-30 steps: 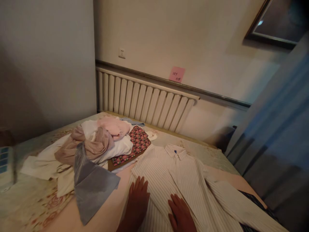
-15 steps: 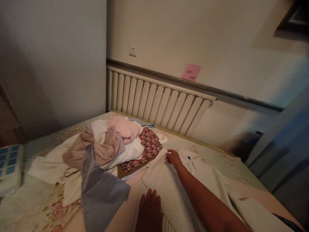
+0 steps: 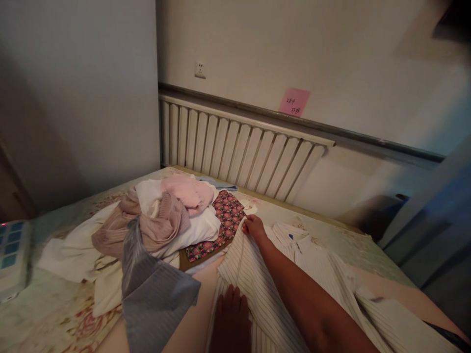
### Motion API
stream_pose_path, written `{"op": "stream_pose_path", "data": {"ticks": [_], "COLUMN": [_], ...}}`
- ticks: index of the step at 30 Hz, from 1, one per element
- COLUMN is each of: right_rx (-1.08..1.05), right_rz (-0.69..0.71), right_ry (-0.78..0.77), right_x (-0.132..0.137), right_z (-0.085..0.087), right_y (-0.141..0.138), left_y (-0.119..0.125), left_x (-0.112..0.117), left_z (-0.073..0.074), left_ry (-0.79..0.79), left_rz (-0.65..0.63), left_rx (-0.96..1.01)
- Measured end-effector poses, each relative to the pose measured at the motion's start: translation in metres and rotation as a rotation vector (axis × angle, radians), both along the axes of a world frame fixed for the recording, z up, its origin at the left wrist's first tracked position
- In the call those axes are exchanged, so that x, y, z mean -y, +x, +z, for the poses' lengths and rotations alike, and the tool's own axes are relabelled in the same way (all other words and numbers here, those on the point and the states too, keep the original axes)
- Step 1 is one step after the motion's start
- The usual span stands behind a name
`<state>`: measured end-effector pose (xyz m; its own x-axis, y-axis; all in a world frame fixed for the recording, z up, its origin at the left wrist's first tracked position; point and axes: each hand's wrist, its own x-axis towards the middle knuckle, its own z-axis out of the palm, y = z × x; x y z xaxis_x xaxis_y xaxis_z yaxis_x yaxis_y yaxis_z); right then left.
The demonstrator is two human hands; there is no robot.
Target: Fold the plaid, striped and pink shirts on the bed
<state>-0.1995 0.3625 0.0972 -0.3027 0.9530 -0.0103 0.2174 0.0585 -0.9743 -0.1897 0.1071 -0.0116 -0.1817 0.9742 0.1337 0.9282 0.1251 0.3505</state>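
A white shirt with thin dark stripes (image 3: 263, 279) lies spread across the bed, its collar and a small blue label to the right. My right hand (image 3: 254, 228) pinches the far edge of a folded-over part of this shirt. Nearer to me, my left hand (image 3: 232, 316) rests flat on the striped cloth, fingers stretched out. Left of the shirt, a blue-grey cloth (image 3: 156, 299) hangs from a heap of clothes over someone's bare leg or a pinkish surface; I cannot tell which. A red floral cloth (image 3: 230, 215) lies just beyond the shirt's edge.
The heap holds a mauve ribbed garment (image 3: 165, 220), a pink garment (image 3: 187, 191) and white cloths. A white device with blue keys (image 3: 14, 255) sits at the left edge. Behind the bed is a radiator (image 3: 235, 147); a blue curtain (image 3: 434, 235) hangs at right.
My right hand has moved slightly away from me and to the left, drawing the shirt's edge with it. My left hand stays flat on the cloth. The view has shifted a little.
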Motion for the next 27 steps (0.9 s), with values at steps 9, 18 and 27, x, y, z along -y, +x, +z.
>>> {"op": "stream_pose_path", "data": {"ticks": [9, 18, 27], "right_rx": [0.054, 0.359, 0.875], "right_rz": [0.023, -0.003, 0.19], "right_ry": [0.165, 0.607, 0.821], "right_x": [0.01, 0.094, 0.133], "right_z": [-0.015, -0.049, -0.073], "right_y": [0.008, 0.084, 0.104], "left_y": [-0.004, -0.008, -0.008], "left_x": [0.005, 0.002, 0.006], "left_z": [0.009, -0.005, 0.007], "left_ry": [0.104, 0.319, 0.263], "left_rz": [0.14, 0.194, 0.211], "left_rx": [-0.127, -0.189, -0.206]}}
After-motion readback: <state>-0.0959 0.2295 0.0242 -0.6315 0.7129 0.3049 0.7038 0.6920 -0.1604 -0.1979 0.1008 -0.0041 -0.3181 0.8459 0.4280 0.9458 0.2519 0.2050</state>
